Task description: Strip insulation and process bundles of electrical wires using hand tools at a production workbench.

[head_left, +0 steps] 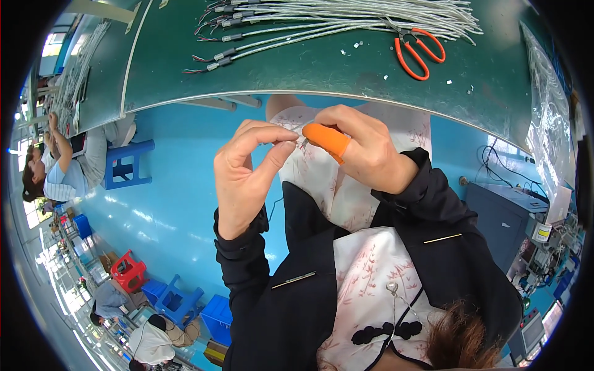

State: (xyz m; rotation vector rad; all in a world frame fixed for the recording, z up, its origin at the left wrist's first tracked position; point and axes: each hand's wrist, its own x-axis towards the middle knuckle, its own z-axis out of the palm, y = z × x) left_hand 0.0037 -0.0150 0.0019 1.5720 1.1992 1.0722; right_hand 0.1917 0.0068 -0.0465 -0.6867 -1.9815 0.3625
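Observation:
My left hand [246, 164] is raised over my lap, thumb and forefinger pinched together. Facing it, my right hand [368, 148] is closed too, with an orange finger cot [328, 141] over one finger. The fingertips of both hands nearly meet at a tiny greyish piece [304, 143], too small and too covered to name. Beyond the hands, on the green bench [297, 77], lies a bundle of silvery cables [346, 13] with dark sleeves and bared thin wires at their left ends. Scissors with orange handles [411, 62] rest against the bundle's right part.
Small white scraps [343, 52] are scattered on the bench. Clear plastic sheeting [547, 111] hangs at the right end, above a dark grey cabinet [498, 213]. Blue stools [129, 164] and a red stool [128, 271] stand at left, where other people sit working.

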